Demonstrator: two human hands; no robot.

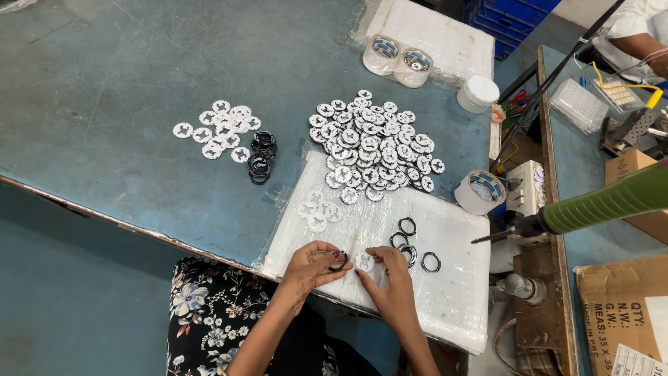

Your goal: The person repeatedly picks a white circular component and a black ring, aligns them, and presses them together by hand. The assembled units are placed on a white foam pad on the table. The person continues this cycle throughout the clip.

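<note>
My left hand pinches a small black ring at the near edge of a white plastic-wrapped pad. My right hand rests on the pad beside it, fingertips on a small white round disc. Several loose black rings lie on the pad just right of my right hand. A few white discs sit on the pad farther up. A big heap of white and black discs lies beyond the pad on the blue table.
A smaller group of white discs and stacked black rings lie at the left. Tape rolls, another tape roll and a white tub stand around. A green-handled tool hangs at right. Another person sits at far right.
</note>
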